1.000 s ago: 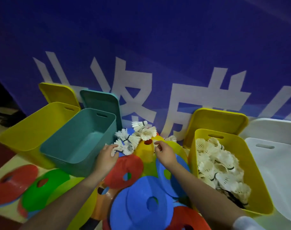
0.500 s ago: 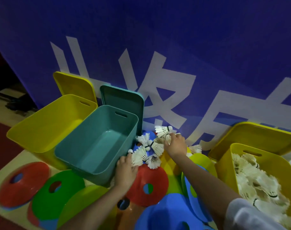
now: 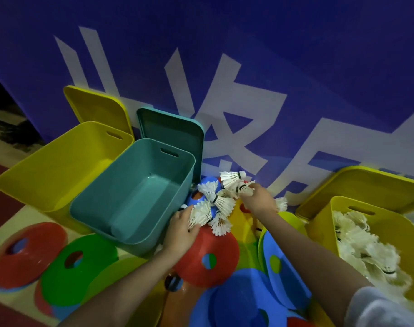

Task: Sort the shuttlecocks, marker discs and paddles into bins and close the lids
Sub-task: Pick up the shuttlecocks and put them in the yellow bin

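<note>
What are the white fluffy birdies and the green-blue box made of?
The shuttlecocks look like real white feathers: separate quills fan out, bound by a dark thread, though they could be synthetic. The teal bin looks like smooth moulded plastic with a dull sheen, rounded corners and a cut-out handle slot.

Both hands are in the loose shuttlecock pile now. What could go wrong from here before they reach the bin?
1. Each hand, left hand and right hand, grips several shuttlecocks at once; some may slip out on the way to the right yellow bin.
2. The teal bin stands right beside the pile, so strays could drop in there.
3. Squeezing the feathers may crush them.
</note>
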A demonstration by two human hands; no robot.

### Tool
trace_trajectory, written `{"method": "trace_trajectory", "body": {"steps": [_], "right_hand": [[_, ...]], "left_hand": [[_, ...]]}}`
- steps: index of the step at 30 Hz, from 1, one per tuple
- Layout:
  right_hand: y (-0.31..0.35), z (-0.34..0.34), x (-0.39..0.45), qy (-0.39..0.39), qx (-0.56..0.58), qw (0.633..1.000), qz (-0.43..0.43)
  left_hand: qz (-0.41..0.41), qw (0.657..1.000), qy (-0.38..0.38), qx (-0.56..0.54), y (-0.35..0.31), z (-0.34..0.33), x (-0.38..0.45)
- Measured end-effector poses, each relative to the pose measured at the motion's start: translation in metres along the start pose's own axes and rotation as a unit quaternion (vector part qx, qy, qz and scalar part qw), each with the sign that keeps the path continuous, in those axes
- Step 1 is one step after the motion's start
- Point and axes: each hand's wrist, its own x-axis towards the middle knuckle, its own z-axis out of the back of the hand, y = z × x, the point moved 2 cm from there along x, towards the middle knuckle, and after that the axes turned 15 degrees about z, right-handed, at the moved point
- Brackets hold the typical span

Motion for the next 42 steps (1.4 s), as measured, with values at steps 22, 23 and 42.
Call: {"method": "trace_trajectory", "body": {"steps": [22, 23, 42], "right_hand": [[-0.224, 0.167, -0.201, -0.217, 0.161, 0.958, -0.090], [-0.233, 0.167, -0.209, -0.196, 0.155, 0.965, -0.084], [-0.273, 0.149, -0.255, 0.104, -0.103, 0.963, 0.225]], "left_hand": [[-0.093, 0.967, 0.184, -0.150, -0.176, -0.105, -0.146], [-0.090, 0.967, 0.184, -0.149, -0.181, -0.111, -0.152], [-0.097, 0.967, 0.165, -0.166, -0.228, -0.173, -0.210]]}}
